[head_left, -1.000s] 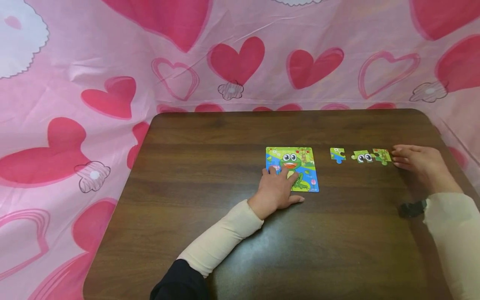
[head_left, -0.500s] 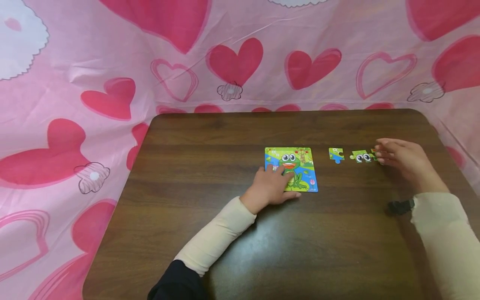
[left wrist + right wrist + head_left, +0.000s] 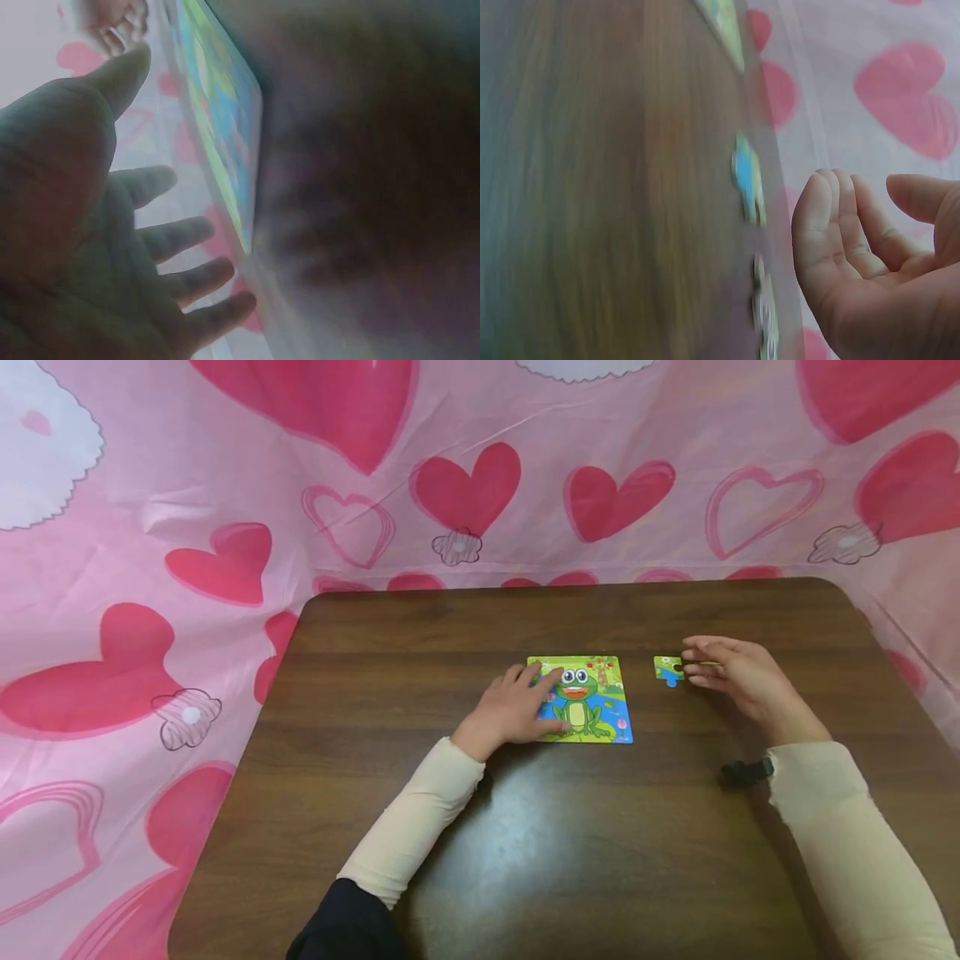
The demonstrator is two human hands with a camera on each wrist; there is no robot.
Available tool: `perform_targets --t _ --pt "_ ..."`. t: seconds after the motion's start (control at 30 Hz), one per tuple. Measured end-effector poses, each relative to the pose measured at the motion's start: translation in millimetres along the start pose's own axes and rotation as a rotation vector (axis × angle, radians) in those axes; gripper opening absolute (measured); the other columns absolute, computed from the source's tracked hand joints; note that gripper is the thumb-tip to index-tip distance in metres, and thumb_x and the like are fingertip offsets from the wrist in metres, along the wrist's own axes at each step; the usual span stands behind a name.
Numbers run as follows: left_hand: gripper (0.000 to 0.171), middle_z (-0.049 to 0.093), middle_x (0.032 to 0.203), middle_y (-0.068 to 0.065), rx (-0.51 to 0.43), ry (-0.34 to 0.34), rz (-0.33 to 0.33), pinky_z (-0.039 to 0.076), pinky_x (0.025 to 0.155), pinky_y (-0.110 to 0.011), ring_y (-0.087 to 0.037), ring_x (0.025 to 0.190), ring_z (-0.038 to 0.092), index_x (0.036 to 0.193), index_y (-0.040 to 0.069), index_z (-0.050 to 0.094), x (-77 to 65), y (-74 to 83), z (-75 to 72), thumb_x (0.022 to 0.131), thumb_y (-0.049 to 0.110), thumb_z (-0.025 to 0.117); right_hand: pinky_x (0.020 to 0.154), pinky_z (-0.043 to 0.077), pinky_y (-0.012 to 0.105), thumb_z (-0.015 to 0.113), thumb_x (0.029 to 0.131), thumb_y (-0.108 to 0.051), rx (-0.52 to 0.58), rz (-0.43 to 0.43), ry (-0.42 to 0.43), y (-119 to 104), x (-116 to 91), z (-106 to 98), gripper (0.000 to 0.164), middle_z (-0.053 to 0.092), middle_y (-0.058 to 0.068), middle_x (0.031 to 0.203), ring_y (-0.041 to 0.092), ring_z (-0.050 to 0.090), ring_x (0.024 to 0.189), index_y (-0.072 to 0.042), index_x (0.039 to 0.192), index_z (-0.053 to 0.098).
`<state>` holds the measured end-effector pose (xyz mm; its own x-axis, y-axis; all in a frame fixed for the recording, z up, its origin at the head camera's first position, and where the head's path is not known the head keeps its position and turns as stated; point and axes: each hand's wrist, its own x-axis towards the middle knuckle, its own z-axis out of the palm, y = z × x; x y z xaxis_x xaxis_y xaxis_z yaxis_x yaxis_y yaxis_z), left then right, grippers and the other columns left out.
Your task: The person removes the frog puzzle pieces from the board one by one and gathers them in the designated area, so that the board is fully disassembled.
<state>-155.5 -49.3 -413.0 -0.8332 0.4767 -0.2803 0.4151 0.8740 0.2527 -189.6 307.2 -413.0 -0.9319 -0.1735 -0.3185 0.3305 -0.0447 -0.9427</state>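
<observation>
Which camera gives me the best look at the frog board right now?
The head view: the frog board shows its picture clearly, with the left hand covering part. The left wrist view has it slanted and blurred; the right wrist view, only a corner.

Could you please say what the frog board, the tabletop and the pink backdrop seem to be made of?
Frog board: smooth printed cardboard or thin wood, perhaps; it looks flat and stiff. Tabletop: wood or laminate, satin, with brown grain and soft highlight. Pink backdrop: probably fabric or plastic sheeting, faintly shiny along its creases.
</observation>
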Motion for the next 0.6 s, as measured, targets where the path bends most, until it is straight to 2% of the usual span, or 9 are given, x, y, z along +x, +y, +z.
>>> perform_targets --t 0.13,0.2,0.37,0.6 --pt "0.097 0.001 0.173 -0.004 -0.02 -0.076 -0.05 0.009 0.128 -0.054 -0.033 0.16 -0.001 0.164 0.036 0.003 1.5 -12.1 -3.6 0.091 0.074 0.053 0.079 0.06 0.023 0.058 0.103 -0.03 -0.03 0.005 -0.018 -1.5 6.6 20.9 0.017 0.075 -0.011 0.1 0.007 0.072 0.091 -0.026 0.107 0.074" --pt "0.099 -0.005 0.173 -0.003 -0.034 -0.104 -0.079 0.003 0.128 -0.054 -0.033 0.16 -0.007 0.163 0.038 -0.001 3.0 -17.1 -3.1 0.09 0.076 0.052 0.079 0.06 0.023 0.058 0.104 -0.03 -0.023 0.008 -0.035 -1.8 10.6 30.9 0.018 0.075 -0.01 0.1 0.008 0.072 0.091 -0.022 0.111 0.073" --pt "0.1 -0.009 0.173 -0.003 -0.023 -0.113 -0.118 0.0 0.128 -0.054 -0.035 0.159 -0.01 0.163 0.038 -0.004 4.4 -22.0 -2.6 0.089 0.077 0.051 0.078 0.06 0.023 0.058 0.104 -0.028 -0.006 0.034 -0.066 -0.9 18.0 53.3 0.025 0.074 -0.006 0.099 0.01 0.072 0.088 -0.013 0.122 0.068" --pt "0.104 -0.007 0.173 -0.003 -0.02 -0.124 -0.14 0.003 0.128 -0.055 -0.035 0.159 -0.008 0.163 0.039 -0.001 3.0 -19.8 -5.1 0.085 0.079 0.055 0.083 0.059 0.023 0.052 0.107 -0.032 -0.131 0.058 -0.092 1.5 24.4 84.5 0.05 0.071 -0.005 0.106 0.009 0.071 0.093 0.0 0.145 0.048"
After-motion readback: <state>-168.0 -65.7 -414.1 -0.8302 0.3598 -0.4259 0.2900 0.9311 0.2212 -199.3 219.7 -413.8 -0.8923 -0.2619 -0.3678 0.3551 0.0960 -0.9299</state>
